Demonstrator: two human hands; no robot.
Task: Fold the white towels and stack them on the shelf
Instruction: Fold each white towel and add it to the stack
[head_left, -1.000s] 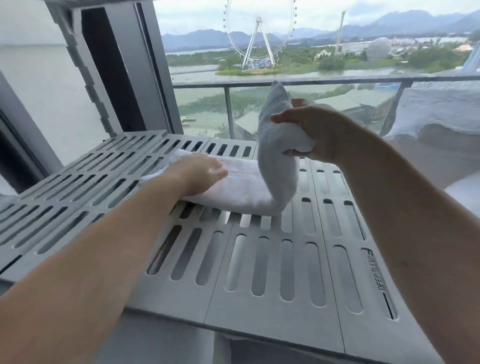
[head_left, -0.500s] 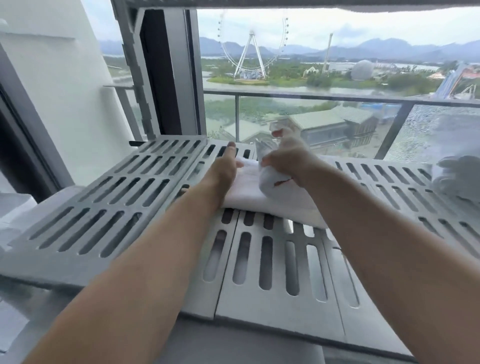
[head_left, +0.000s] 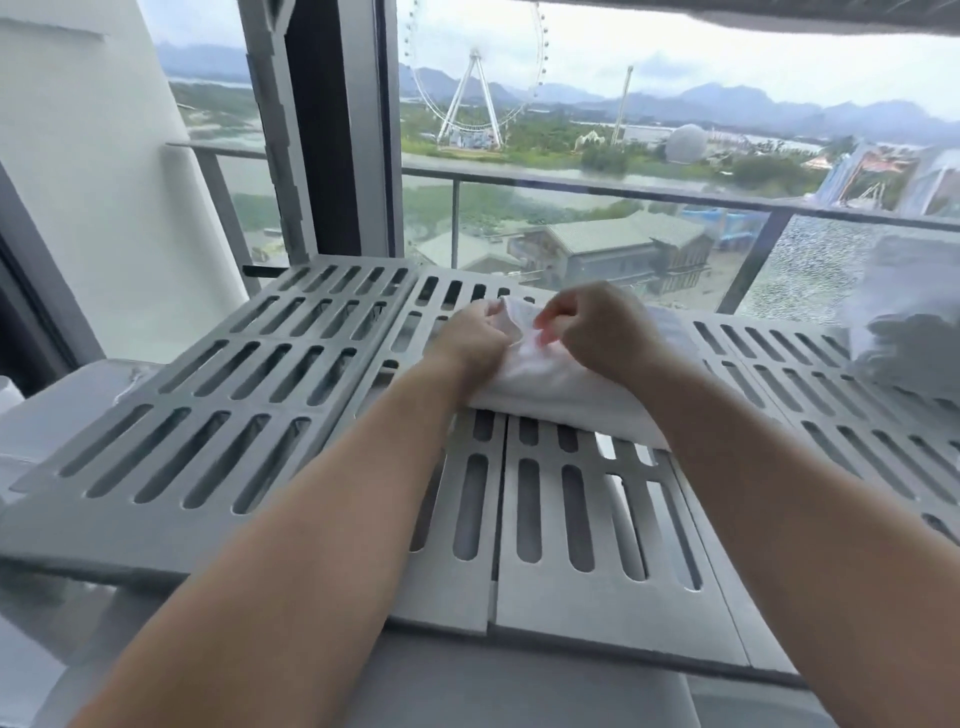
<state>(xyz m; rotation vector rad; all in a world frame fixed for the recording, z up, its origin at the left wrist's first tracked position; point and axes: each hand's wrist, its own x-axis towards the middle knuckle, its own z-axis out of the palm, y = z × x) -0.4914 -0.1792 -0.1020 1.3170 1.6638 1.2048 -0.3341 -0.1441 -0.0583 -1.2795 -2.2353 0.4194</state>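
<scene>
A white towel (head_left: 550, 387) lies folded over on the grey slatted shelf (head_left: 244, 395), near the middle of its far half. My left hand (head_left: 475, 338) grips the towel's left end with curled fingers. My right hand (head_left: 597, 327) pinches the top layer just to the right of it. Both hands sit close together at the towel's far-left corner, and they hide the cloth under them. The towel's right part is covered by my right forearm.
More white towels (head_left: 914, 338) lie blurred at the shelf's right edge. A glass balcony railing (head_left: 623, 192) runs behind the shelf, and a grey window frame post (head_left: 332, 130) stands at the back left. A white wall (head_left: 78, 182) closes the left side.
My right hand brought the raised end of the towel down and over onto the flat part. My left hand went from pressing flat to gripping the towel's end. The camera shifted left.
</scene>
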